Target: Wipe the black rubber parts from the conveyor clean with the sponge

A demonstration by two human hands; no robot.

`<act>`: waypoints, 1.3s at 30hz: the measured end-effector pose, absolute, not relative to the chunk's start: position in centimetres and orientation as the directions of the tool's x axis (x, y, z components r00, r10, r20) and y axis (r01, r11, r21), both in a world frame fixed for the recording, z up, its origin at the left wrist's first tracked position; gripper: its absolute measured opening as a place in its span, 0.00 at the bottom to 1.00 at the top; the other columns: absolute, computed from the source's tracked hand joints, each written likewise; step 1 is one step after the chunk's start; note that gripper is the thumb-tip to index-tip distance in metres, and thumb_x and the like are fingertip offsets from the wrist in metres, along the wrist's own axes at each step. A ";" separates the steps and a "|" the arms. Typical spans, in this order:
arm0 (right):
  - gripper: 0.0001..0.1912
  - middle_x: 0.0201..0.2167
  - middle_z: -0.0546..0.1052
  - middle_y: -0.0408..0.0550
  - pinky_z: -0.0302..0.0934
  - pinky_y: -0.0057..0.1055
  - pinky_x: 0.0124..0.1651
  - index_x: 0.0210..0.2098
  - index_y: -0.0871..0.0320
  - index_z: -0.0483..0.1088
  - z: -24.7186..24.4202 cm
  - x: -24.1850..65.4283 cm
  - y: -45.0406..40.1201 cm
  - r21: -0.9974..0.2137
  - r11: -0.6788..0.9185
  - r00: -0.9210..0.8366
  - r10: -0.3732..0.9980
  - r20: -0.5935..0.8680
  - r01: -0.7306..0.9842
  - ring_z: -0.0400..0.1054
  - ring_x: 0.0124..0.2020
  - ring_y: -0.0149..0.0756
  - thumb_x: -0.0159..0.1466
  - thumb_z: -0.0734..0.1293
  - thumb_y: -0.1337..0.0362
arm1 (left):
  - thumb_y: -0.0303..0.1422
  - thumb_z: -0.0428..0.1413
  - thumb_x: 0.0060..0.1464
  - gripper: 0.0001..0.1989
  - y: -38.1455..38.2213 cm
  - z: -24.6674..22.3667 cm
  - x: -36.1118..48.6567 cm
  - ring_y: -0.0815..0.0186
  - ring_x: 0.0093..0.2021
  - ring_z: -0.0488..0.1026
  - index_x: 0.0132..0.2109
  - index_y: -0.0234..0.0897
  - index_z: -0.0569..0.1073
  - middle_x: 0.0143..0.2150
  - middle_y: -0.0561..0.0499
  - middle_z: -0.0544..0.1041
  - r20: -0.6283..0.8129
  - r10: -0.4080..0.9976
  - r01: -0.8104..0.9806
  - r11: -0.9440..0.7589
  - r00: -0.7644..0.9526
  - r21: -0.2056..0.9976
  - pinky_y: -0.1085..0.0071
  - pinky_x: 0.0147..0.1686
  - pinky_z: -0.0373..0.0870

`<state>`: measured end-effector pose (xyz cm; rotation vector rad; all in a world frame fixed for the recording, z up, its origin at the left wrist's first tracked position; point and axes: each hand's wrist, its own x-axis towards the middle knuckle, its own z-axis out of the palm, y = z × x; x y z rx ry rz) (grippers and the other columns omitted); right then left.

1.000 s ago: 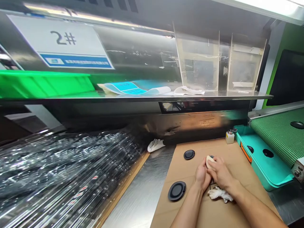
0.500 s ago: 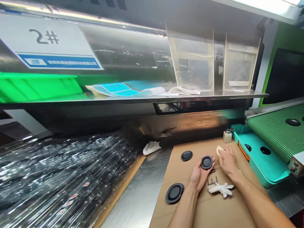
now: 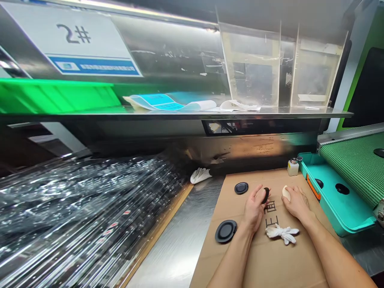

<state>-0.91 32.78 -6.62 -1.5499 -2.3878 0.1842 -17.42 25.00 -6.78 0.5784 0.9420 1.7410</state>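
My left hand (image 3: 253, 209) grips a small round black disc (image 3: 265, 195), turned so that its edge faces me. To its right, my right hand (image 3: 296, 203) is closed around a cream-coloured pad (image 3: 286, 193), held just above the cardboard sheet (image 3: 255, 264). Beyond my left hand lies a black ringed disc (image 3: 241, 188), flat on the cardboard. A larger black disc (image 3: 226, 231) rests nearer to me, left of my forearm. Between my forearms sits a crumpled white glove (image 3: 282, 233).
A teal tray (image 3: 354, 216) with black discs stands at right, beside a green conveyor belt (image 3: 357, 160). A small white bottle (image 3: 293, 168) is at the cardboard's far corner. Plastic-wrapped material (image 3: 90, 216) fills the left. A metal shelf (image 3: 186, 115) spans overhead; another white glove (image 3: 200, 175) lies below.
My left hand has turned the small disc from face-up on its palm to edge-on. The right hand still holds the cream pad. The whole view has shifted slightly.
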 end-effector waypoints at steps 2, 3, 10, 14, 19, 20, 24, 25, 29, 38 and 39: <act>0.22 0.50 0.72 0.55 0.52 0.35 0.54 0.59 0.55 0.68 -6.6 -0.9 32.8 -0.252 0.417 -0.387 0.908 0.162 0.873 0.62 0.54 0.46 0.68 0.61 0.55 | 0.37 0.70 0.45 0.38 24.7 -6.8 -16.6 0.55 0.56 0.74 0.62 0.39 0.64 0.56 0.38 0.76 0.119 0.870 -0.221 -0.250 -0.478 0.943 0.60 0.54 0.70; 0.22 0.50 0.72 0.55 0.52 0.35 0.54 0.59 0.55 0.68 -6.6 -0.9 32.8 -0.248 0.421 -0.391 0.906 0.162 0.873 0.62 0.54 0.46 0.68 0.61 0.55 | 0.36 0.71 0.42 0.41 24.5 -6.6 -16.1 0.55 0.57 0.72 0.62 0.40 0.65 0.56 0.39 0.76 0.205 0.844 -0.070 -0.274 -0.496 0.959 0.58 0.58 0.67; 0.22 0.51 0.72 0.56 0.53 0.35 0.53 0.59 0.55 0.68 -6.5 -0.7 33.0 -0.232 0.441 -0.410 0.896 0.172 0.867 0.62 0.54 0.46 0.69 0.61 0.55 | 0.22 0.69 0.41 0.31 22.6 -4.5 -13.9 0.51 0.66 0.63 0.54 0.40 0.73 0.56 0.41 0.75 0.246 0.815 -0.190 -0.393 -0.524 0.900 0.58 0.66 0.58; 0.22 0.51 0.72 0.55 0.53 0.35 0.53 0.59 0.54 0.68 -6.8 -0.8 33.3 -0.223 0.436 -0.406 0.898 0.169 0.872 0.62 0.54 0.46 0.68 0.62 0.55 | 0.19 0.68 0.40 0.33 22.5 -4.1 -13.8 0.50 0.68 0.60 0.54 0.41 0.72 0.58 0.41 0.74 0.190 0.831 -0.260 -0.368 -0.524 0.893 0.59 0.65 0.60; 0.23 0.51 0.72 0.55 0.52 0.35 0.53 0.60 0.54 0.67 -6.9 -0.8 33.5 -0.226 0.441 -0.412 0.896 0.166 0.869 0.62 0.54 0.46 0.68 0.61 0.56 | 0.20 0.68 0.43 0.31 22.5 -3.9 -13.8 0.51 0.66 0.62 0.55 0.39 0.72 0.56 0.40 0.75 0.210 0.817 -0.232 -0.382 -0.537 0.894 0.59 0.64 0.61; 0.22 0.51 0.72 0.55 0.52 0.35 0.53 0.60 0.54 0.67 -6.9 -0.8 33.4 -0.228 0.439 -0.411 0.897 0.162 0.869 0.62 0.53 0.46 0.68 0.61 0.56 | 0.22 0.67 0.45 0.28 22.5 -4.0 -14.0 0.51 0.65 0.63 0.54 0.39 0.73 0.55 0.40 0.76 0.224 0.815 -0.209 -0.384 -0.535 0.899 0.60 0.63 0.62; 0.22 0.50 0.72 0.55 0.52 0.35 0.53 0.59 0.54 0.67 -6.7 -0.8 33.3 -0.228 0.432 -0.405 0.901 0.156 0.873 0.62 0.53 0.46 0.68 0.61 0.55 | 0.33 0.66 0.50 0.06 23.1 -5.2 -15.3 0.48 0.56 0.69 0.34 0.41 0.76 0.39 0.42 0.77 0.229 0.882 0.093 -0.209 -0.411 0.974 0.57 0.61 0.61; 0.22 0.49 0.72 0.54 0.52 0.35 0.53 0.59 0.54 0.68 -6.7 -0.9 33.3 -0.227 0.433 -0.406 0.900 0.157 0.872 0.62 0.54 0.46 0.68 0.62 0.55 | 0.35 0.65 0.51 0.08 23.4 -5.7 -15.7 0.46 0.55 0.69 0.28 0.42 0.74 0.34 0.42 0.75 0.196 0.895 0.180 -0.133 -0.401 0.975 0.56 0.61 0.60; 0.22 0.49 0.72 0.55 0.52 0.35 0.53 0.59 0.54 0.68 -6.9 -0.9 33.5 -0.216 0.435 -0.407 0.899 0.163 0.874 0.62 0.53 0.46 0.68 0.61 0.54 | 0.36 0.67 0.46 0.12 24.2 -7.2 -17.5 0.43 0.62 0.62 0.26 0.43 0.70 0.38 0.41 0.73 0.123 0.852 0.232 -0.002 -0.509 0.973 0.57 0.62 0.56; 0.22 0.48 0.72 0.54 0.52 0.35 0.53 0.58 0.53 0.68 -7.1 -0.8 33.5 -0.234 0.439 -0.410 0.897 0.166 0.867 0.62 0.53 0.46 0.68 0.62 0.54 | 0.19 0.71 0.26 0.27 22.4 -7.1 -18.6 0.43 0.67 0.53 0.34 0.42 0.71 0.44 0.42 0.71 0.097 0.859 0.031 -0.094 -0.503 0.995 0.61 0.61 0.55; 0.22 0.48 0.72 0.54 0.52 0.35 0.53 0.59 0.53 0.68 -7.1 -0.8 33.5 -0.234 0.439 -0.410 0.897 0.165 0.867 0.62 0.53 0.45 0.68 0.62 0.54 | 0.20 0.71 0.24 0.26 22.4 -7.2 -18.6 0.42 0.67 0.54 0.32 0.43 0.69 0.42 0.43 0.71 0.083 0.865 0.054 -0.065 -0.494 0.996 0.60 0.61 0.56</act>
